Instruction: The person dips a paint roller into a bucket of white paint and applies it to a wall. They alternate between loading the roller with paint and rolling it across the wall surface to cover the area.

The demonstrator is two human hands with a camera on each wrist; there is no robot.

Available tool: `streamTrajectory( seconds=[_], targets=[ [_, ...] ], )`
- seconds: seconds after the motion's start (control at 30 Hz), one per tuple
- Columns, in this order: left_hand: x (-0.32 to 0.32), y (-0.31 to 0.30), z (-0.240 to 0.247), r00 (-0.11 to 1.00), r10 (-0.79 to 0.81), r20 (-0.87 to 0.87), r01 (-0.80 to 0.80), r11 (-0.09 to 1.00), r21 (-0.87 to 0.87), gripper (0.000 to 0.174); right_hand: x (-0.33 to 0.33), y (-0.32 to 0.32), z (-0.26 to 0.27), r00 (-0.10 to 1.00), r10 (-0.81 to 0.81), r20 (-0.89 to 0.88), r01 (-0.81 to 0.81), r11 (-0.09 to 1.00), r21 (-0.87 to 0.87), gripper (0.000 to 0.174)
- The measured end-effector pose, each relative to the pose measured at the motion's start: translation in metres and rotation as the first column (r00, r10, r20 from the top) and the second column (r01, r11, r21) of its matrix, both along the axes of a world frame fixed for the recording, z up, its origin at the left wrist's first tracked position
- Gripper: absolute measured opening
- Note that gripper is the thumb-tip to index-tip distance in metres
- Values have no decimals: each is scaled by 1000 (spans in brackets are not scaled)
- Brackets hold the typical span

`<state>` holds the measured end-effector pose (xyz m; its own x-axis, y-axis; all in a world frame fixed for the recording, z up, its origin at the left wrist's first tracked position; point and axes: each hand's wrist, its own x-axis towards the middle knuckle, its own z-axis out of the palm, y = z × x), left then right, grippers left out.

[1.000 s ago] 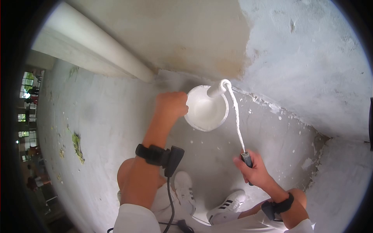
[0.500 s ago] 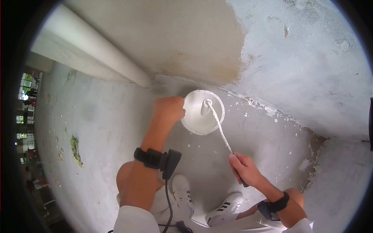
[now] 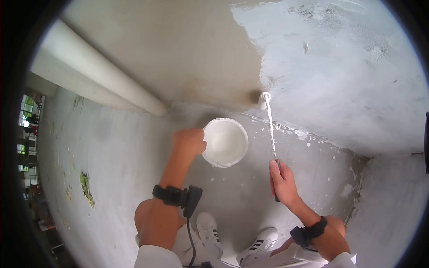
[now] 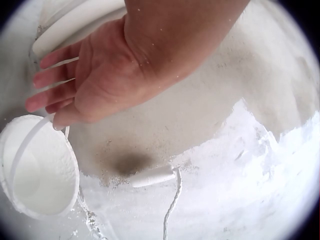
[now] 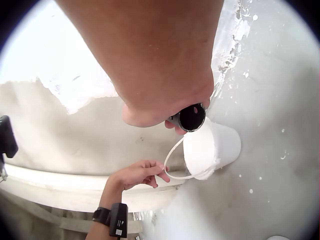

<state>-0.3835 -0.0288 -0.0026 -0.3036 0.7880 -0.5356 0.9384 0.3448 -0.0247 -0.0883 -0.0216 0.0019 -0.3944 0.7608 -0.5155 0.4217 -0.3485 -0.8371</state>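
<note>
A small white bucket (image 3: 225, 119) of white paint stands on the concrete floor by the foot of the wall. My left hand (image 3: 191, 141) is at its left rim, and its fingers (image 4: 50, 85) curl round the thin white bail (image 5: 172, 152). My right hand (image 3: 280, 181) grips the dark handle (image 5: 192, 117) of a small paint roller. The roller's sleeve (image 3: 262, 99) presses on the wall low down, right where the painted and bare parts meet. The sleeve (image 4: 152, 176) lies just right of the bucket (image 4: 60, 160).
The wall's left part (image 3: 178, 44) is bare beige and its right part (image 3: 348, 67) is fresh white. A white pipe (image 3: 103, 85) runs along the wall's foot at left. Paint drops spatter the floor. My white shoes (image 3: 210, 228) are below. A corner (image 3: 366, 178) closes in at right.
The roller dipped into the bucket, then came out and rose to the wall behind and right of it. My left hand has stayed on the bail.
</note>
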Motion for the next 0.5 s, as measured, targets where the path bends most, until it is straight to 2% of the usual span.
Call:
streamTrajectory(
  seconds=[0.23,0.33,0.5],
  targets=[
    [0,-2,-3,999,30,13,-30,999,-24,29,-24,14,-17,999,2,53,-4,999,33,49],
    [3,-3,2,1000,18,15,-18,1000,-14,29,-44,16,-36,997,53,53,-62,981,183,52],
    [3,-6,-3,1000,14,8,-14,1000,22,30,-63,20,-30,999,47,-5,-46,993,106,53]
  ],
)
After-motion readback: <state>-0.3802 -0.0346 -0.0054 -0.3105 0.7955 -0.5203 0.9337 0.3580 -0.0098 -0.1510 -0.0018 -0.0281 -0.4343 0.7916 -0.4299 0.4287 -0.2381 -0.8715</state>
